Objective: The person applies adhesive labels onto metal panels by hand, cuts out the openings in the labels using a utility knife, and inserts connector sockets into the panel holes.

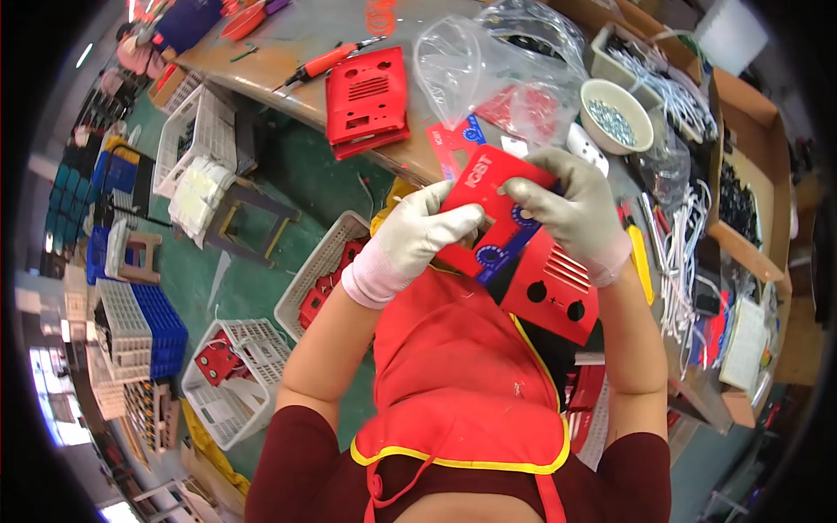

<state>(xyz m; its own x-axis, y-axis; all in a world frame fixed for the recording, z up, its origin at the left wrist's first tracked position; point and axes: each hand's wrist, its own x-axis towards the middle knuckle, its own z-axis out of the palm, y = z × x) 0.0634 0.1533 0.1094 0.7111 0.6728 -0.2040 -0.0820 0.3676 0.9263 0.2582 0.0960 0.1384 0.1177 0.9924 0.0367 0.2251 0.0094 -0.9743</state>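
Gloved in white, my left hand point(413, 237) pinches the lower left edge of a red and blue panel point(485, 187) marked "IGBT". My right hand point(571, 207), also gloved, closes on the panel's upper right side, thumb on its face. The panel is tilted above the table edge, in front of my red apron. Just below my right hand is a red metal plate point(553, 292) with slots and two large round holes. Behind the held panel lies another red and blue panel point(453, 144), partly covered.
Stacked red plates point(366, 98) and a red electric screwdriver point(330, 63) lie on the table point(283, 54). A bowl of screws point(617, 116), clear plastic bags point(449, 65), yellow-handled pliers point(639, 253) and white cables point(684, 270) are around. White crates point(228, 383) stand at left.
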